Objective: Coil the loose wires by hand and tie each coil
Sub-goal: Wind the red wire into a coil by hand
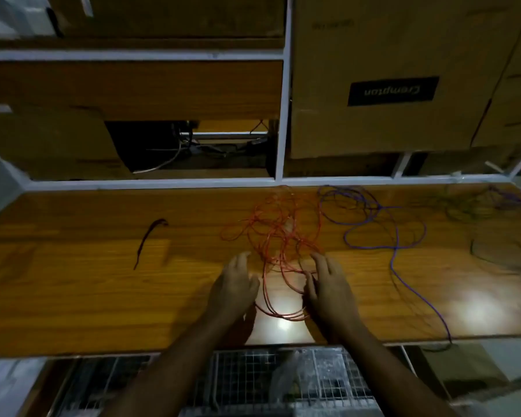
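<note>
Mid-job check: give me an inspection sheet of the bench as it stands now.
Surface: wooden bench, glare spots near the front edge.
Job's things: red wire in a loose tangle at centre, not tied; purple wire loose to its right, one end trailing over the front edge; dark wire loose at far right, blurred.
Clutter: short dark strip lying left of centre.
Hands: left hand open beside the red loops; right hand at the loops, grip unclear.
Cables: white cable in the shelf opening behind.
Surroundings: cardboard boxes on white-framed shelves; wire mesh below the bench.
</note>
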A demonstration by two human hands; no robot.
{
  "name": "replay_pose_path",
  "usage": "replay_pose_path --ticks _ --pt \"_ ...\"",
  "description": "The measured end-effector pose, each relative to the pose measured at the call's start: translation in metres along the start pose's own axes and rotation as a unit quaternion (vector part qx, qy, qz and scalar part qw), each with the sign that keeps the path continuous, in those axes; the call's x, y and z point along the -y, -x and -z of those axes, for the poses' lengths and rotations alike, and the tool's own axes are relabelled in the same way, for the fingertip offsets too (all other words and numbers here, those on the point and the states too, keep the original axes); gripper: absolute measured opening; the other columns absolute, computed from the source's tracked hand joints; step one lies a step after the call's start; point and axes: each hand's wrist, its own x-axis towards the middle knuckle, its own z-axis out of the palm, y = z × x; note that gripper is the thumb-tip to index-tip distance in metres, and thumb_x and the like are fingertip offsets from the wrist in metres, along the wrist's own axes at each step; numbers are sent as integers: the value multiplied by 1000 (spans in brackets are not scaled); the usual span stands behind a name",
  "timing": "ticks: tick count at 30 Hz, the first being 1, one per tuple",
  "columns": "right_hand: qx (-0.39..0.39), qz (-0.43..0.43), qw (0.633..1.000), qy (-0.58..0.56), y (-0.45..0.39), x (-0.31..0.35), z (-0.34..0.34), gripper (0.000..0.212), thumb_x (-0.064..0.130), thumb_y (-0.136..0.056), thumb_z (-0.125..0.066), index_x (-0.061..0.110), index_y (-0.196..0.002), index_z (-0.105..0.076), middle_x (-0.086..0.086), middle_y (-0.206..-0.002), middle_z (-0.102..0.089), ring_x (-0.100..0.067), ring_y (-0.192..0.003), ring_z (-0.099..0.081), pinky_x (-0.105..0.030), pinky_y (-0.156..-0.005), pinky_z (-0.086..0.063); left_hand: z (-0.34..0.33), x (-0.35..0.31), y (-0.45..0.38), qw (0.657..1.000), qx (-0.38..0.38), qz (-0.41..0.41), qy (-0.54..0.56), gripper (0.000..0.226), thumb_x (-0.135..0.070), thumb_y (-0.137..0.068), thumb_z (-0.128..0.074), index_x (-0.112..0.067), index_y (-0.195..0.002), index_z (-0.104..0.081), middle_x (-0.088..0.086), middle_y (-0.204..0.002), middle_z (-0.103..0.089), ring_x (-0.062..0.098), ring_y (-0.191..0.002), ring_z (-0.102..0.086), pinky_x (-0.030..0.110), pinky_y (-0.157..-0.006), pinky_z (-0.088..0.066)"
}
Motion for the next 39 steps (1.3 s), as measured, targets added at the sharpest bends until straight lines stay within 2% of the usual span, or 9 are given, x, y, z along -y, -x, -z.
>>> replay_pose_path --ticks 6,9,14,19,24,29,34,36,39 --pt "60 -57 995 -48 5 -13 -15 30 23 -99 -54 18 -128 -56 1 -123 -52 -13 -95 -57 -24 -77 -46 -16 16 4 994 99 -56 6 43 -4 -88 -57 -22 -127 -57 -3 -134 -51 13 -127 -43 21 -99 -36" --pt "40 -87 990 -108 3 -16 -17 29 14 -97 -53 14 -124 -63 -1 -118 -60 -10 -95 -58 -23 -81 -47 -17 31 4 984 117 -132 -20 36 -13 -91 -59 -21 -126 -61 -4 -139 -48 14 -132 -37 24 -105 -34" --pt "45 -195 944 -261 -1 -22 -14 42 -2 -91 -48 17 -125 -65 -2 -106 -70 -8 -90 -66 -39 -84 -58 -11 48 6 980 92 -176 -2 9 -27 -92 -64 -25 -101 -66 -6 -125 -51 11 -120 -46 28 -93 -44" --pt "42 -183 955 -231 -2 -25 -9 45 -4 -92 -56 22 -127 -66 8 -106 -71 3 -85 -67 -7 -71 -51 -3 52 8 972 60 -213 -80 1 -35 -96 -51 -35 -95 -51 -13 -108 -53 9 -101 -47 30 -82 -43" --pt "49 -163 970 -171 -8 -27 -9 34 15 -93 -67 18 -127 -67 2 -111 -72 1 -86 -62 -8 -77 -44 3 57 5 972 111 -198 -61 29 -44 -99 -32 -25 -101 -55 -8 -105 -49 11 -100 -41 29 -83 -34" --pt "14 -173 978 -116 -11 -29 -8 27 21 -95 -64 18 -121 -71 -3 -94 -50 -5 -80 -46 -10 -64 -32 6 72 7 962 108 -235 87 33 -46 -96 -36 -21 -92 -57 -9 -92 -51 10 -92 -45 21 -76 -33" --pt "-17 -149 983 -109 -10 -16 0 20 28 -96 -63 16 -95 -79 1 -111 -57 -14 -108 -50 -29 -85 -38 25 59 0 964 76 -157 202 33 -46 -98 -38 -23 -82 -57 -11 -82 -53 1 -77 -51 19 -67 -39" --pt "-27 -154 980 -124 -9 -3 4 28 29 -99 -58 18 -81 -77 -1 -98 -72 -17 -96 -63 -33 -77 -48 36 46 -3 941 95 -97 309 33 -41 -100 -37 -21 -81 -56 -8 -78 -55 1 -71 -51 22 -66 -41" --pt "-45 -173 970 -163 -6 25 17 45 39 -102 -47 15 -68 -66 -1 -66 -69 -14 -62 -66 -34 -58 -51 53 20 -9 894 118 -42 431 35 -36 -106 -33 -18 -80 -48 -5 -70 -49 7 -64 -45 24 -63 -37"
